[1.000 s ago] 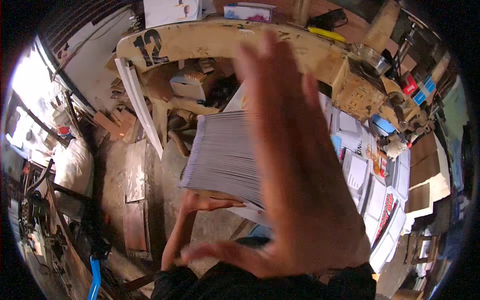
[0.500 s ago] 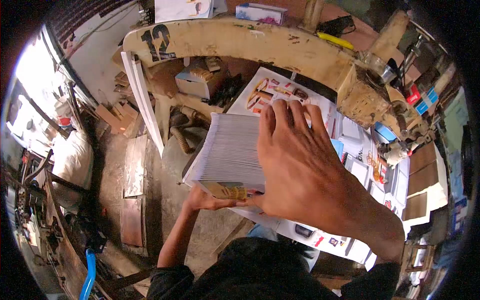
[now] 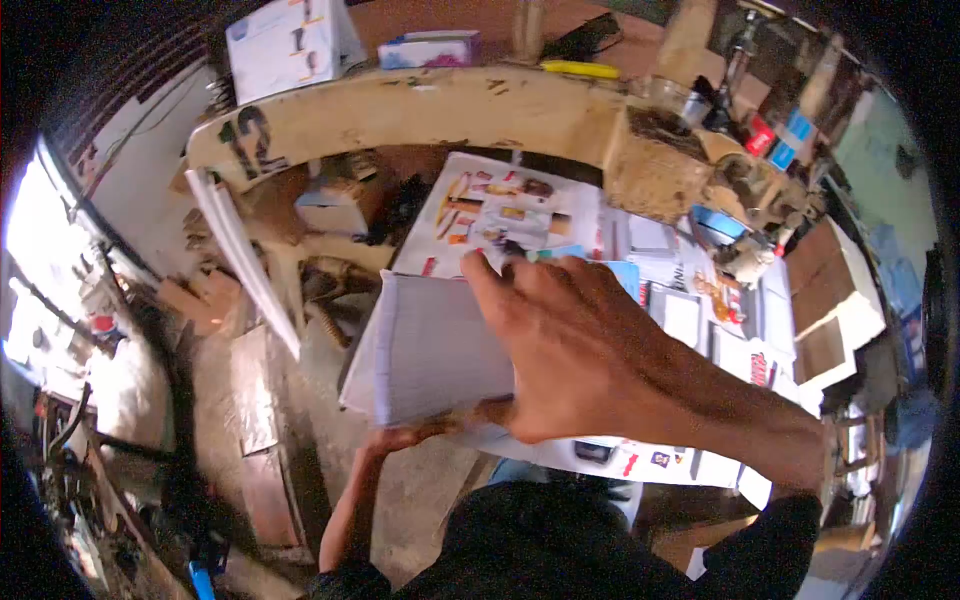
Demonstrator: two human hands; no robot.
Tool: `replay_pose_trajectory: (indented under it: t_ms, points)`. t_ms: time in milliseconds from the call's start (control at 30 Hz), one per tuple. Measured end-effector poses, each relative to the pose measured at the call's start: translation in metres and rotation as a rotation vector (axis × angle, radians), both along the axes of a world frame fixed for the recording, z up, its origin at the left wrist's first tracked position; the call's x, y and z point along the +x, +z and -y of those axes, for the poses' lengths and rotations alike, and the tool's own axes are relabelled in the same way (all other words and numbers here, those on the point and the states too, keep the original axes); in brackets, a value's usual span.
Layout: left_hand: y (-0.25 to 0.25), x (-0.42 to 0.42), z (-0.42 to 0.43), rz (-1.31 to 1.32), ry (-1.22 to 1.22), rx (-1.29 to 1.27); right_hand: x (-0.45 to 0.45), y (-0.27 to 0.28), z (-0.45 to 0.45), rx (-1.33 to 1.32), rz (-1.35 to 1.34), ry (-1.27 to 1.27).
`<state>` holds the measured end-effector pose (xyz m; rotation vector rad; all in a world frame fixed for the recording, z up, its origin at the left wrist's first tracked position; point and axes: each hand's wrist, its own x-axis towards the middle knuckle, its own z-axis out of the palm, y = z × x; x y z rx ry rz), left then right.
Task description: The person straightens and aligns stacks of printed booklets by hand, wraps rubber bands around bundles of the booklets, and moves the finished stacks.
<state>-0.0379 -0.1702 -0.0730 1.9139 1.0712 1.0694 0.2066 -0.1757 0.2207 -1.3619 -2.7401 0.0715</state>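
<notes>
A thick stack of white papers [image 3: 440,345] stands on edge over the table's left side, its many thin edges packed together. My left hand [image 3: 412,434] supports it from below at the near end, with fingers partly hidden beneath. My right hand [image 3: 575,350] is closed around the stack's right side, thumb toward me and fingers over the far side. Printed sheets [image 3: 505,215] with product pictures cover the tabletop behind and to the right of my hands.
A curved machine frame marked 12 [image 3: 400,110] arches across the back. On it rest a white box [image 3: 290,55], a small tissue-like box [image 3: 430,48] and a yellow-handled tool [image 3: 580,69]. A brown cardboard piece [image 3: 825,275] stands at right. Wooden planks [image 3: 265,420] lie at left.
The head view has shifted, so the surroundings sit further left and mostly lower. The stack has tilted in my hands, and the pictured near face seen earlier is mostly out of sight.
</notes>
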Motion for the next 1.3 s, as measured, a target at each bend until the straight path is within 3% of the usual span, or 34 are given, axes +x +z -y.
replay_pose_trajectory:
  t_ms: [33,100,133,167,200,267,300,367,400,433,500,567,633,800,967,1133,1200,1300]
  points:
    - [0.000,-0.009,-0.001,0.061,0.012,-0.041,0.008,0.003,0.001,-0.133,-0.056,-0.011]
    - [0.010,-0.029,0.005,0.237,0.011,-0.156,0.029,0.001,0.004,-0.119,-0.109,-0.097]
    - [0.015,-0.040,0.008,0.327,0.015,-0.209,0.041,-0.005,0.001,-0.221,-0.281,-0.167]
    - [0.057,-0.044,0.018,0.312,0.022,-0.121,0.049,-0.016,-0.003,-0.328,-0.452,-0.232]
    - [0.095,-0.054,0.021,0.217,-0.009,-0.282,0.054,-0.039,-0.008,-0.255,-0.542,-0.227]
    - [0.126,-0.079,0.014,-0.019,0.012,-0.453,0.057,-0.079,-0.026,-0.478,-0.698,-0.201]
    - [0.122,-0.090,0.008,-0.057,-0.020,-0.421,0.057,-0.104,-0.039,-0.612,-0.607,-0.283]
    - [0.134,-0.095,0.003,-0.184,0.161,-0.727,0.053,-0.173,-0.068,-0.733,-0.657,-0.227]
    - [0.110,-0.111,-0.008,-0.340,0.199,-0.681,0.052,-0.216,-0.084,-0.872,-0.710,-0.363]
    - [0.083,-0.127,-0.013,-0.497,0.228,-0.637,0.049,-0.230,-0.083,-0.956,-0.729,-0.433]
    - [0.066,-0.133,0.002,-0.432,0.331,-0.714,0.040,-0.237,-0.077,-1.078,-0.820,-0.477]
    - [0.016,-0.161,0.024,-0.086,0.478,-0.484,0.037,-0.243,-0.081,-1.139,-0.887,-0.446]
    - [0.032,-0.131,0.053,0.004,0.549,-0.373,0.043,-0.263,-0.086,-0.987,-0.734,-0.429]
    - [0.041,-0.086,0.093,0.910,0.322,-1.260,0.041,-0.254,-0.085,-1.144,-0.809,-0.560]
    - [0.034,-0.092,0.098,0.659,0.433,-1.265,0.040,-0.238,-0.079,-1.135,-0.829,-0.465]
    - [0.027,-0.099,0.093,0.336,0.218,-1.236,0.042,-0.245,-0.082,-1.085,-0.778,-0.482]
    - [-0.002,-0.115,0.095,0.327,0.176,-1.155,0.040,-0.229,-0.076,-1.006,-0.699,-0.561]
    - [0.002,-0.107,0.093,0.296,0.156,-1.032,0.043,-0.258,-0.084,-1.034,-0.739,-0.476]
